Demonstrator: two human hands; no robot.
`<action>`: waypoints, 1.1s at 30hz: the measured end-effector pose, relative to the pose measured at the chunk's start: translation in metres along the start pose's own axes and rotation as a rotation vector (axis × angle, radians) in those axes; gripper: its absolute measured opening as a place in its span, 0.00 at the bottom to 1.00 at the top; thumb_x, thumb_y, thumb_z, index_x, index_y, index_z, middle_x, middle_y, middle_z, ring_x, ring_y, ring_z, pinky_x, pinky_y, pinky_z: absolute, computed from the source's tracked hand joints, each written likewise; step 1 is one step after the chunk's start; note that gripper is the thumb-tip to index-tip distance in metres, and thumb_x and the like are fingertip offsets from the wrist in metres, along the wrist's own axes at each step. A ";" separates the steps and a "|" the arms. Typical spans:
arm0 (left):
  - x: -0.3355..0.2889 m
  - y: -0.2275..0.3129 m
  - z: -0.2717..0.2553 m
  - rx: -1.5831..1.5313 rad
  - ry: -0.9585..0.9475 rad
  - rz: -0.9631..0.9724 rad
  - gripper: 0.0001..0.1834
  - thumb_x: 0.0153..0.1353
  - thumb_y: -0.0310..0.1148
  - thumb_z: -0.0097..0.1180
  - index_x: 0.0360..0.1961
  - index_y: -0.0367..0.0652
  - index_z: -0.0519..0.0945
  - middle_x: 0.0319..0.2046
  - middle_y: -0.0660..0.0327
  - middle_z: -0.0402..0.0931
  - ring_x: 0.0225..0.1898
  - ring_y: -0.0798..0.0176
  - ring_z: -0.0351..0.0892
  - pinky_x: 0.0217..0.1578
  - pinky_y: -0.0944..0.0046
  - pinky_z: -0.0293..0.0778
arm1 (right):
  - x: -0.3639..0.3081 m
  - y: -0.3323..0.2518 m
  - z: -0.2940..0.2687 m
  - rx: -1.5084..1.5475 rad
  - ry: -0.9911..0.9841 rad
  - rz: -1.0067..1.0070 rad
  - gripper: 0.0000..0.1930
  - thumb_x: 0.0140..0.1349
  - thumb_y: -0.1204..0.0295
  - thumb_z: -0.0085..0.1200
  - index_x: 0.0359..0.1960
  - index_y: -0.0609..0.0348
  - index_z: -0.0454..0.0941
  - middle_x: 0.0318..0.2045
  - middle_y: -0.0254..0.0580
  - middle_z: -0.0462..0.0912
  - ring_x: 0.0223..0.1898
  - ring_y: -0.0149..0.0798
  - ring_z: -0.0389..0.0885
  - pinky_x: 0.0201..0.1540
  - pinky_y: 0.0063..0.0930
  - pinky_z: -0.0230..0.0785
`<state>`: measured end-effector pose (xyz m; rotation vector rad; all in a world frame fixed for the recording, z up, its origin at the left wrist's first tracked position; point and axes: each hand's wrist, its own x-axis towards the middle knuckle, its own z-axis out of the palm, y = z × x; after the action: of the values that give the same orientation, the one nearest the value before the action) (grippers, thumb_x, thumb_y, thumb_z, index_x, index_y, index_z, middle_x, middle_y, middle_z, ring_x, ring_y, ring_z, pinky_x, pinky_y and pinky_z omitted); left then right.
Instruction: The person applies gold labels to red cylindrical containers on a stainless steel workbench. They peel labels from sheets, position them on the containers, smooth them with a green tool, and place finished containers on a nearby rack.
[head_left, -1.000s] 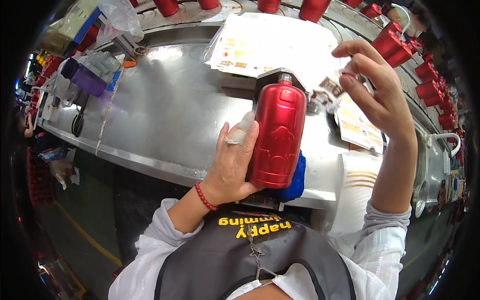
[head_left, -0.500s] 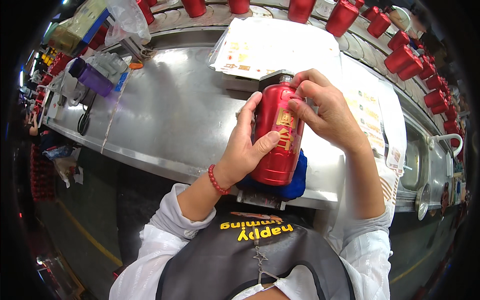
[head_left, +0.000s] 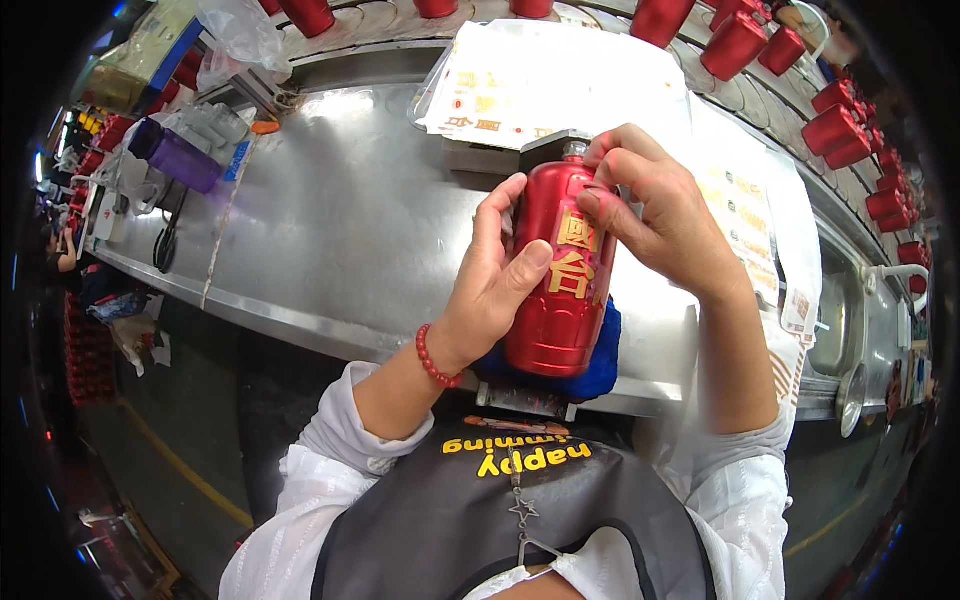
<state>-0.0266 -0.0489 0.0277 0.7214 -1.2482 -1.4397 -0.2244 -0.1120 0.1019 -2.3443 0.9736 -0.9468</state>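
Note:
A glossy red bottle with a bare neck and gold characters down its side leans back over a blue cloth, its neck pointing away from me. My left hand is wrapped around its left side, thumb lying along the front beside the gold lettering. At the bottle's upper right shoulder, my right hand has its fingers bent and thumb and fingertips pressed together. Whatever lies between those fingertips is too small or hidden to make out. A dark angular rest shows behind the neck.
Printed sheets with gold and red decals lie beyond the bottle, with more sheets to the right. Red bottles stand on a curved conveyor behind. A purple bottle lies left on the steel bench; a sink is far right.
The bottle has turned slightly, and its gold characters now face me more squarely. My left thumb has shifted left off the lettering. Red bottles on the conveyor have moved right.

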 end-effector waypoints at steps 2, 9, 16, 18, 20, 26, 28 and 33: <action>0.000 0.002 0.002 0.026 0.004 -0.007 0.43 0.71 0.47 0.55 0.74 0.36 0.46 0.68 0.50 0.56 0.67 0.60 0.62 0.67 0.58 0.63 | 0.001 0.002 0.000 0.011 0.003 -0.007 0.11 0.61 0.72 0.62 0.28 0.66 0.74 0.39 0.50 0.78 0.39 0.51 0.78 0.41 0.39 0.74; 0.000 0.000 0.001 -0.008 0.006 -0.009 0.47 0.66 0.40 0.65 0.73 0.34 0.46 0.68 0.48 0.54 0.67 0.58 0.60 0.68 0.56 0.59 | 0.002 0.000 0.001 0.009 -0.006 -0.001 0.12 0.61 0.72 0.62 0.27 0.66 0.73 0.37 0.49 0.77 0.38 0.50 0.78 0.40 0.39 0.73; 0.000 0.003 0.003 -0.037 0.005 -0.018 0.47 0.66 0.40 0.64 0.73 0.34 0.46 0.68 0.48 0.54 0.67 0.57 0.60 0.68 0.56 0.60 | 0.001 -0.001 0.001 0.029 -0.008 0.019 0.11 0.61 0.72 0.62 0.27 0.66 0.73 0.38 0.49 0.77 0.38 0.50 0.77 0.41 0.39 0.73; 0.000 0.004 0.003 -0.029 0.007 -0.032 0.48 0.66 0.41 0.64 0.73 0.33 0.46 0.68 0.48 0.55 0.67 0.57 0.61 0.68 0.56 0.61 | 0.003 -0.001 0.001 0.034 -0.011 0.019 0.11 0.61 0.73 0.62 0.27 0.66 0.73 0.38 0.50 0.77 0.38 0.51 0.77 0.41 0.39 0.73; -0.002 0.003 0.000 0.008 0.001 -0.057 0.48 0.67 0.42 0.63 0.74 0.33 0.46 0.67 0.48 0.55 0.66 0.58 0.61 0.68 0.56 0.61 | 0.002 0.000 0.002 0.030 -0.010 0.021 0.11 0.60 0.73 0.62 0.28 0.66 0.73 0.38 0.50 0.76 0.39 0.51 0.77 0.41 0.39 0.73; -0.002 0.002 0.000 0.003 -0.006 -0.058 0.49 0.67 0.44 0.63 0.74 0.33 0.45 0.67 0.47 0.56 0.67 0.57 0.62 0.68 0.56 0.61 | 0.003 -0.001 0.000 0.019 -0.021 0.036 0.11 0.59 0.74 0.63 0.28 0.66 0.72 0.38 0.51 0.76 0.40 0.52 0.77 0.43 0.40 0.73; -0.002 0.001 -0.001 0.003 -0.009 -0.046 0.49 0.67 0.44 0.63 0.74 0.33 0.44 0.67 0.47 0.55 0.67 0.57 0.61 0.68 0.56 0.61 | 0.003 -0.002 0.001 0.014 -0.028 0.043 0.11 0.59 0.74 0.63 0.28 0.66 0.73 0.38 0.51 0.76 0.41 0.52 0.77 0.43 0.40 0.73; -0.001 0.004 0.002 -0.009 -0.016 -0.040 0.50 0.66 0.43 0.63 0.74 0.35 0.43 0.67 0.47 0.56 0.67 0.57 0.62 0.67 0.55 0.62 | 0.002 0.000 0.001 0.009 -0.017 0.027 0.10 0.59 0.74 0.62 0.29 0.66 0.73 0.39 0.51 0.76 0.42 0.52 0.77 0.45 0.40 0.73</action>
<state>-0.0264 -0.0472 0.0316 0.7338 -1.2451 -1.4849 -0.2227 -0.1128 0.1023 -2.3222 0.9890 -0.9173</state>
